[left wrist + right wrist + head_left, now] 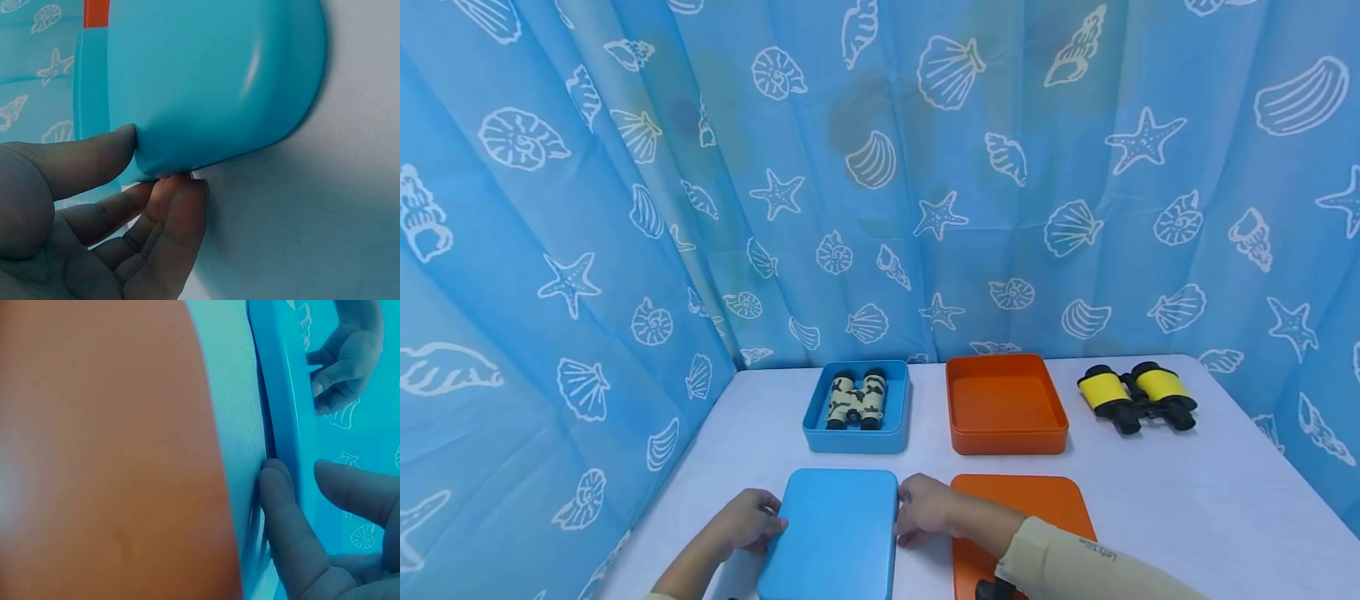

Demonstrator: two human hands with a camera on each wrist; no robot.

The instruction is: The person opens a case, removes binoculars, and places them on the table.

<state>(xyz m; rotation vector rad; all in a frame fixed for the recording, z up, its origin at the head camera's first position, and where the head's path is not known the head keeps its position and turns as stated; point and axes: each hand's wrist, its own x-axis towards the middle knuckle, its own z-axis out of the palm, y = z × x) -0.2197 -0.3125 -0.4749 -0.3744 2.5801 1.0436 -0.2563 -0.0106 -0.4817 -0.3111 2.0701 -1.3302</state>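
A light-blue box lid [835, 533] lies top side up near the front of the white table. On its left edge my left hand [747, 521] pinches it, the thumb on the upper side and the fingertips tucked beneath the rim, as the left wrist view shows. At the opposite edge my right hand [927, 510] grips the rim between thumb and fingers, with a fingertip against the lid's side [287, 425]. Behind the lid stands an open blue box [857, 444] with camouflage binoculars [857, 400] lying inside.
Under my right forearm lies an orange lid [1037, 500]. An open orange box [1007, 442] stands behind it, and yellow-and-black binoculars [1138, 396] lie at the back right. A blue curtain [880, 208] with white shell prints hangs along the back and sides.
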